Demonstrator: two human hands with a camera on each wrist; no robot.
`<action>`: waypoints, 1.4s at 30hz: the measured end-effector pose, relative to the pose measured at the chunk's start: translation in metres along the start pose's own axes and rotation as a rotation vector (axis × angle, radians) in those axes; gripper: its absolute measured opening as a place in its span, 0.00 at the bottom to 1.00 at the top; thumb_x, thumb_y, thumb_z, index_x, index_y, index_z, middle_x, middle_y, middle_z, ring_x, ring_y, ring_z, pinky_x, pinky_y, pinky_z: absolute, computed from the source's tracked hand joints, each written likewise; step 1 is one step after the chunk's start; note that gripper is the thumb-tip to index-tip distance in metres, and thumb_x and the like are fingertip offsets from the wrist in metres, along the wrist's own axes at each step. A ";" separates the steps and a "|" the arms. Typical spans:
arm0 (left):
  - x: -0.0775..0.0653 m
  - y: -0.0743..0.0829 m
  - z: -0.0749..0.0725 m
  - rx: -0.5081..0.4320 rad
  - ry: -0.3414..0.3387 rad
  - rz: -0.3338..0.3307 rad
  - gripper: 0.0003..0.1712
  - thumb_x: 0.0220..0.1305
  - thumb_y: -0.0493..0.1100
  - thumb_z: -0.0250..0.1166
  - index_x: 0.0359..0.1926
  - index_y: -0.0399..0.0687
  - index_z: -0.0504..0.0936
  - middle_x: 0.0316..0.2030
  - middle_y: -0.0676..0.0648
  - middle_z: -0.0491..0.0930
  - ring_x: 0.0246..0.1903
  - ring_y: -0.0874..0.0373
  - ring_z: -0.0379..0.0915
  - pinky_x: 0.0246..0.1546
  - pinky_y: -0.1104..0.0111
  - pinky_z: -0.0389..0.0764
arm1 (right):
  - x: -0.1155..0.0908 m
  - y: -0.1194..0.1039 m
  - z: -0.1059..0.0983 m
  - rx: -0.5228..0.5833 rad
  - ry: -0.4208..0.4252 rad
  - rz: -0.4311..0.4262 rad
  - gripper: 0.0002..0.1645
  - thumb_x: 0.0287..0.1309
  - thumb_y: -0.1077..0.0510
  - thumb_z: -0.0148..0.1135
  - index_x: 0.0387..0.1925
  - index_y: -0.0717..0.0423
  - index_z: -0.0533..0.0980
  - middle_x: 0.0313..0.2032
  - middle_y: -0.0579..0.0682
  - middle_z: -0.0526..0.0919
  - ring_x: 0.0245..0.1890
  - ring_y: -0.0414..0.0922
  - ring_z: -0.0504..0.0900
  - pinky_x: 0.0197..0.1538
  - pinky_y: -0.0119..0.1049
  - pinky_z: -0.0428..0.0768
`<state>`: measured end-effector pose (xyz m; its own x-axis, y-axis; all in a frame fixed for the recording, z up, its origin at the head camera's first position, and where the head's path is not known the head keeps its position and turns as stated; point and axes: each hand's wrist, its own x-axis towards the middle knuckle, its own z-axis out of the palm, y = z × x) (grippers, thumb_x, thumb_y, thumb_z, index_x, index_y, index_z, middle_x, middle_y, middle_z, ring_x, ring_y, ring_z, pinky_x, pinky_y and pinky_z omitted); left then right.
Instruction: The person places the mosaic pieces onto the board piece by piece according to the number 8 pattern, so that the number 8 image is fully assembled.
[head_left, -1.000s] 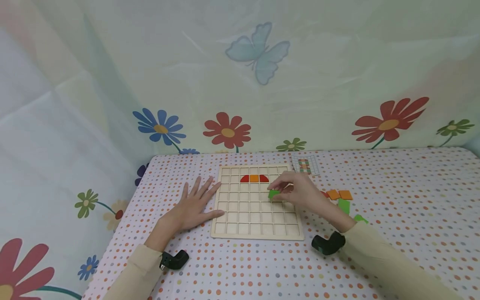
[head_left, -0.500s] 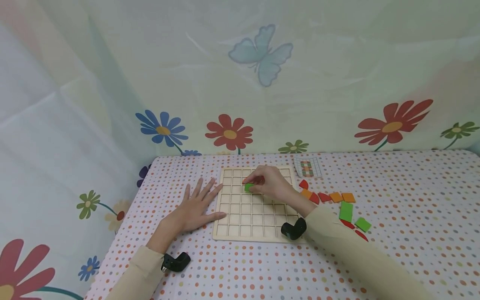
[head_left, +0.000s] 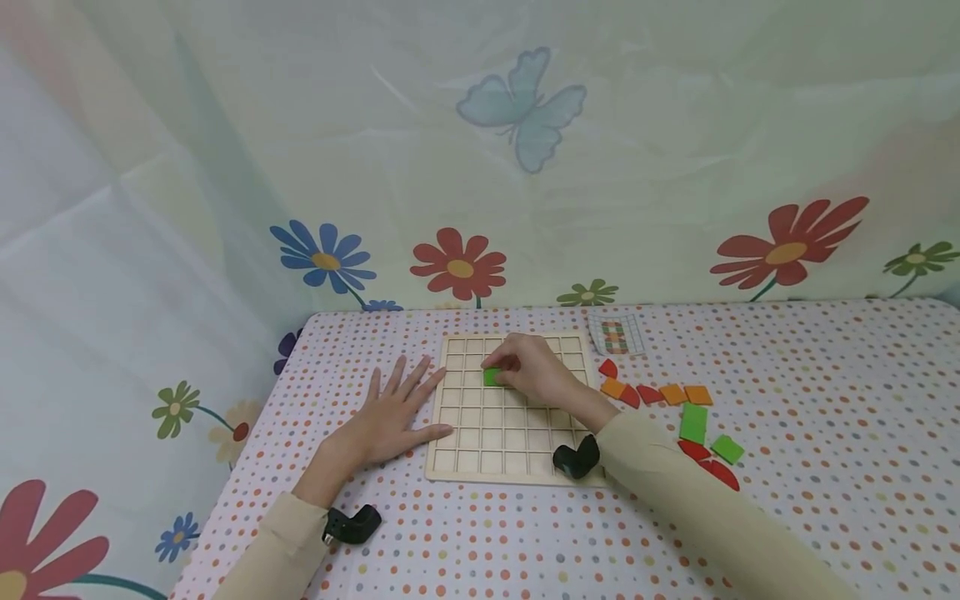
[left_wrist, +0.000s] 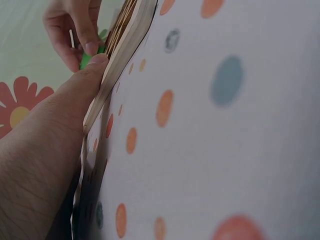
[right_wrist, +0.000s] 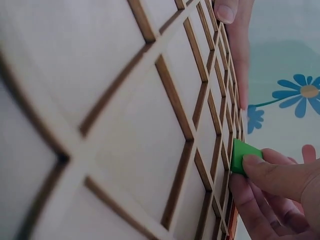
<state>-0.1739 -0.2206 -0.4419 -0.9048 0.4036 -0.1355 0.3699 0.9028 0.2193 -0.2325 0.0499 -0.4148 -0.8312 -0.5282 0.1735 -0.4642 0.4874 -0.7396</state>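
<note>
My right hand (head_left: 531, 368) pinches a green square tile (head_left: 492, 377) between thumb and fingers, right at a cell in the upper part of the wooden grid board (head_left: 471, 439). In the right wrist view the green tile (right_wrist: 243, 154) stands tilted against the grid's ridges, thumb on its face. The red and orange pieces in the board's upper row are hidden behind this hand, save a bit of red (right_wrist: 233, 220) at the right wrist view's lower edge. My left hand (head_left: 392, 418) lies flat with fingers spread, its fingertips and thumb at the board's left edge.
Right of the board lie loose orange squares (head_left: 672, 394), red quarter-round pieces (head_left: 649, 394), a green rectangle (head_left: 693, 423) and another green tile (head_left: 727, 449). A pattern card (head_left: 615, 335) rests behind them, near the board's far right corner. Dotted cloth covers the table (head_left: 465, 542).
The right hand has carried the green tile leftward across the board, then settled slightly further left at a cell. My left hand keeps its place at the board's edge.
</note>
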 end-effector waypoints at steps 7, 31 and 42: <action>0.000 0.000 -0.001 0.006 -0.004 -0.001 0.53 0.70 0.75 0.53 0.85 0.59 0.47 0.85 0.46 0.38 0.82 0.36 0.25 0.75 0.32 0.31 | 0.002 -0.006 0.002 -0.022 -0.015 0.033 0.11 0.59 0.72 0.73 0.44 0.63 0.89 0.39 0.52 0.86 0.38 0.44 0.82 0.43 0.36 0.82; -0.002 0.001 -0.001 0.002 0.016 -0.001 0.53 0.70 0.75 0.55 0.85 0.58 0.49 0.84 0.45 0.40 0.82 0.36 0.26 0.75 0.32 0.31 | 0.006 -0.027 0.007 -0.149 -0.052 0.174 0.11 0.63 0.73 0.68 0.47 0.68 0.87 0.39 0.55 0.81 0.46 0.51 0.83 0.50 0.41 0.84; -0.001 0.000 0.000 -0.001 0.015 0.000 0.53 0.70 0.75 0.55 0.85 0.58 0.48 0.84 0.45 0.40 0.82 0.36 0.26 0.75 0.32 0.31 | 0.005 -0.025 0.010 -0.297 -0.084 0.065 0.13 0.63 0.73 0.68 0.50 0.69 0.86 0.41 0.57 0.81 0.47 0.54 0.84 0.49 0.40 0.85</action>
<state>-0.1725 -0.2208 -0.4416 -0.9077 0.4016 -0.1213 0.3699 0.9026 0.2203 -0.2218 0.0278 -0.4023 -0.8398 -0.5386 0.0688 -0.4901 0.6973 -0.5230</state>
